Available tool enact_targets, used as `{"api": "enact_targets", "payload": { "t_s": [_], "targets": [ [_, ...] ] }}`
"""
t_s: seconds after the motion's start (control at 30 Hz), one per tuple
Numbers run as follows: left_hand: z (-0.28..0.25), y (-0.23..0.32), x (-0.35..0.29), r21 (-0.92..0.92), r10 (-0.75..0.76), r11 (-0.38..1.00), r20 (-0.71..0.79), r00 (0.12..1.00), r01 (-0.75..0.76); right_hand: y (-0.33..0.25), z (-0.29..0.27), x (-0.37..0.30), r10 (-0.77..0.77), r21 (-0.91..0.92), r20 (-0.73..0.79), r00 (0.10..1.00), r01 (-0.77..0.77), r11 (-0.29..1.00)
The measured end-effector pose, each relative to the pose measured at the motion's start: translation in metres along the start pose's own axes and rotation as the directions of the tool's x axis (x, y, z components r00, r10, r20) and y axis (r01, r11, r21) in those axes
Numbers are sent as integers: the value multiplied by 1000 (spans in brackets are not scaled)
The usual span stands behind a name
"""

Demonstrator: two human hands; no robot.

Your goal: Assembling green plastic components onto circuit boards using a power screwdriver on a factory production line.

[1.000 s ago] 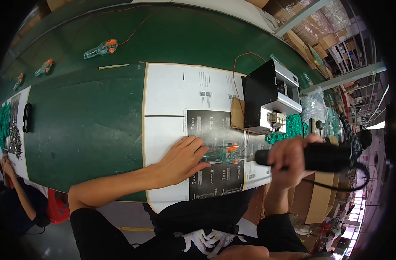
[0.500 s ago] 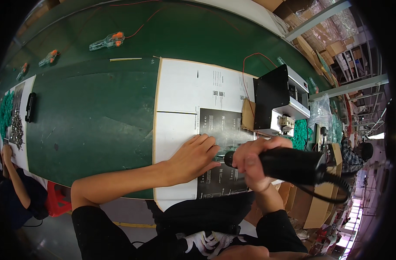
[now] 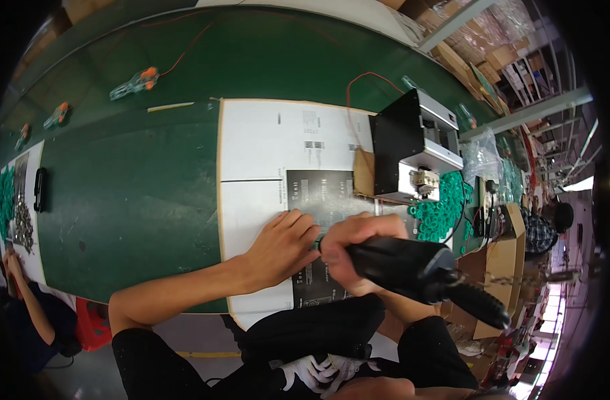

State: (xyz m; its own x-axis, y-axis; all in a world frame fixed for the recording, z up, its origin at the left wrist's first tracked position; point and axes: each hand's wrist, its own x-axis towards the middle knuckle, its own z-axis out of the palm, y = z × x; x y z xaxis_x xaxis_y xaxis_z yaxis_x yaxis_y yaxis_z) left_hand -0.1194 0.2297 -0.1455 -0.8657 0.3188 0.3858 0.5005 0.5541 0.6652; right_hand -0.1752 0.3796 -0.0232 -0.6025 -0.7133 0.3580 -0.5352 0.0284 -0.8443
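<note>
My right hand (image 3: 350, 252) is wrapped round the body of a black electric screwdriver (image 3: 406, 268), which lies tilted with its cable end to the right. The driver's tip end points at the fingertips of my left hand (image 3: 281, 241). That hand rests curled on the dark printed part of a white sheet (image 3: 251, 150), thumb and fingers drawn together. A trace of green shows between the two hands; my fingers hide most of whatever the left hand pinches.
Right of the sheet stands a black and silver machine (image 3: 411, 150). Beside it lies a heap of small green rings (image 3: 445, 210). A black pen-like object (image 3: 41, 190) and clear tools with orange parts (image 3: 138, 83) lie on the green table (image 3: 131, 167). A co-worker's hands (image 3: 13, 267) are at far left.
My right hand and the screwdriver have come closer to my left hand, and the driver's back end has tilted lower. The whole view has shifted slightly, showing more of the green rings.
</note>
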Motion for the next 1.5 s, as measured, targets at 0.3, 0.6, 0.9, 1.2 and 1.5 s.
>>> {"api": "enact_targets", "payload": {
  "t_s": [0.3,0.6,0.9,1.2,1.5],
  "targets": [
    [-3,4,1,45,-25,999,-14,1000,26,14,-57,2,-95,263,-418,904,220,939],
    [-2,6,6,-10,-68,998,-65,996,68,13,-148,26,-119,-122,-782,612,36,992],
    [-79,-107,46,154,-81,976,-389,918,151,-16,-137,-4,35,78,-732,681,32,996],
    [-146,-200,106,399,-105,867,-437,893,298,-28,-141,-32,-45,232,-568,822,212,949],
    [16,48,136,-330,309,893,-45,950,-306,-32,-138,-38,-12,293,-536,844,199,935]
  ]
}}
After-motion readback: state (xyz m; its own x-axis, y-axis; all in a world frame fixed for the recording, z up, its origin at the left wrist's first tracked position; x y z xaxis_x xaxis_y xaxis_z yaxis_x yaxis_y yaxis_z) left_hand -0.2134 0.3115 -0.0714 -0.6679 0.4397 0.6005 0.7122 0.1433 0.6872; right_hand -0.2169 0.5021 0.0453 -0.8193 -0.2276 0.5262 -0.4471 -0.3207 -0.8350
